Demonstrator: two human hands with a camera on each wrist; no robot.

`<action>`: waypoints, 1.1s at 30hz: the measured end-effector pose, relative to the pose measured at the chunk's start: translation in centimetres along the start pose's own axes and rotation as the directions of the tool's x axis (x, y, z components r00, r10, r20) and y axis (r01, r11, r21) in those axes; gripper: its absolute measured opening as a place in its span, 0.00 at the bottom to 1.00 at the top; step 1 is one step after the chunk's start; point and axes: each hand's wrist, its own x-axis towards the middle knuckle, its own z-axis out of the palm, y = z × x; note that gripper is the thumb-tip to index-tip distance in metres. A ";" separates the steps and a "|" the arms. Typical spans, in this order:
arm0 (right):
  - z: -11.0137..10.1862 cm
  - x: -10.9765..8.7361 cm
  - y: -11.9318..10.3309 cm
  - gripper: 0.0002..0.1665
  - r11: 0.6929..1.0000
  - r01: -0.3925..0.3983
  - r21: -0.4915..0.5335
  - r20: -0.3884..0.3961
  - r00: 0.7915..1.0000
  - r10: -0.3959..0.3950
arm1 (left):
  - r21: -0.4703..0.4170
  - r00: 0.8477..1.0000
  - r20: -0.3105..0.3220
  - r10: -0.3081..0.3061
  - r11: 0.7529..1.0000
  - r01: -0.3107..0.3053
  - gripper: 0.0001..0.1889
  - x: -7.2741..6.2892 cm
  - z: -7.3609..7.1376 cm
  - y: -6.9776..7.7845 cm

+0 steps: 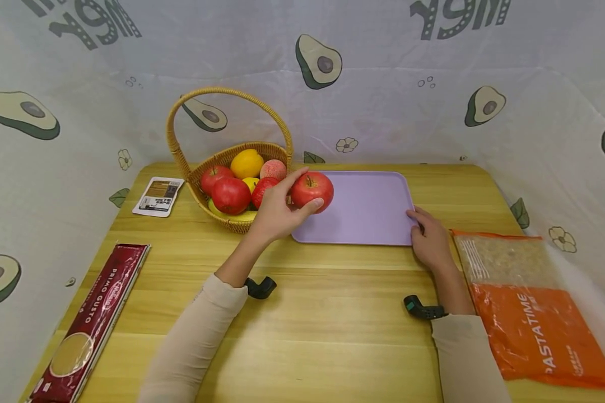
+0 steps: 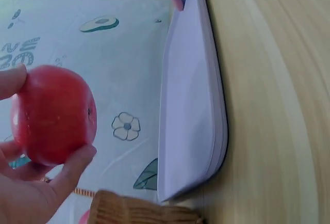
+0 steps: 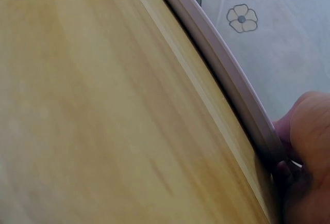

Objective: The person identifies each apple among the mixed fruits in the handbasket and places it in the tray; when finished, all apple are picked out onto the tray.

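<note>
A red apple (image 1: pixel 312 192) is gripped between the thumb and fingers of my left hand (image 1: pixel 278 208), raised over the left end of a lilac tray (image 1: pixel 365 210). In the left wrist view the apple (image 2: pixel 54 115) appears well apart from the tray (image 2: pixel 193 84). My right hand (image 1: pixel 430 238) pinches the tray's right edge; the right wrist view has this hand (image 3: pixel 312 146) at the tray's corner. Just left of the apple stands a wicker basket (image 1: pixel 237 226) with a tall handle, filled with red fruits, a lemon (image 1: pixel 247 163), a peach (image 1: pixel 274 169) and a banana.
A maroon spaghetti pack (image 1: pixel 93 319) lies along the table's left side. Behind it is a small white packet (image 1: pixel 158 196). An orange pasta bag (image 1: pixel 534 313) lies to the right, beside my right forearm. A white avocado-print sheet (image 1: pixel 383 112) hangs behind the wooden table (image 1: pixel 333 324).
</note>
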 end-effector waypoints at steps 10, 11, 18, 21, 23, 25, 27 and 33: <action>-0.1 0.0 0.2 0.28 1.000 0.003 0.000 0.001 1.000 -0.003 | -0.015 0.994 0.012 -0.105 0.994 0.105 0.39 1.8 3.4 0.0; -0.1 0.0 0.3 0.28 1.000 0.002 0.002 0.002 1.000 -0.002 | -0.020 0.993 0.015 -0.114 0.993 0.114 0.39 2.1 3.7 -0.1; -0.1 0.0 0.3 0.28 1.000 0.015 0.008 -0.010 1.000 -0.015 | -0.034 0.986 -0.005 -0.166 0.986 0.166 0.40 4.0 5.4 -0.9; -0.1 0.0 0.3 0.28 1.000 0.013 0.009 -0.010 1.000 -0.013 | -0.035 0.985 -0.019 -0.172 0.985 0.171 0.41 4.8 6.2 -1.2; -0.1 -0.1 0.3 0.28 1.000 0.014 0.007 -0.010 1.000 -0.014 | -0.044 0.984 -0.026 -0.178 0.983 0.177 0.41 5.3 6.6 -1.4; 0.0 -0.1 0.3 0.28 1.000 0.015 0.006 -0.011 1.000 -0.015 | -0.046 0.983 -0.045 -0.179 0.983 0.177 0.41 5.9 7.0 -1.5; 0.1 -0.1 0.3 0.27 1.000 0.017 0.005 -0.014 1.000 -0.017 | -0.041 0.979 -0.073 -0.192 0.981 0.189 0.40 6.3 7.3 -1.6; 0.1 0.0 0.3 0.28 1.000 0.006 -0.008 -0.021 1.000 -0.006 | -0.032 0.964 -0.137 -0.227 0.974 0.225 0.39 7.4 7.8 -2.1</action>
